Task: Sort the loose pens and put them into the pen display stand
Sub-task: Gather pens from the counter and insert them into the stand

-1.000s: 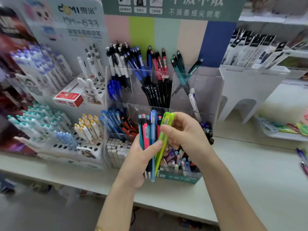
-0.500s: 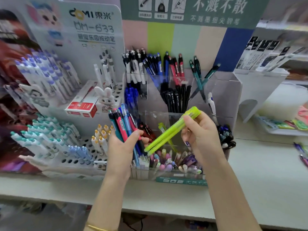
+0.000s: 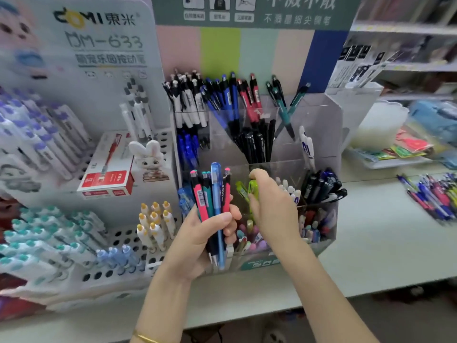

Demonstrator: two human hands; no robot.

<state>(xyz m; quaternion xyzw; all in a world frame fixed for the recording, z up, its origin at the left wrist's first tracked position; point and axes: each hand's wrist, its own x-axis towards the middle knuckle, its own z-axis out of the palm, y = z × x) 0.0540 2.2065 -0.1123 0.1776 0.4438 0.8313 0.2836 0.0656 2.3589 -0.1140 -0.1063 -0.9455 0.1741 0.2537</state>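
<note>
One left hand (image 3: 205,238), one right hand (image 3: 272,211), one rabbit figurine (image 3: 150,157), two lime-green pens (image 3: 241,190).

pale counter (image 3: 383,243) w/ wall shelves (image 3: 408,29) top right; grey floor (image 3: 420,323) below, even light

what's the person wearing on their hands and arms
No sleeves or gloves: both forearms are bare. A thin gold bangle circles the wrist of the left hand. The right hand shows no rings or watch.
</note>
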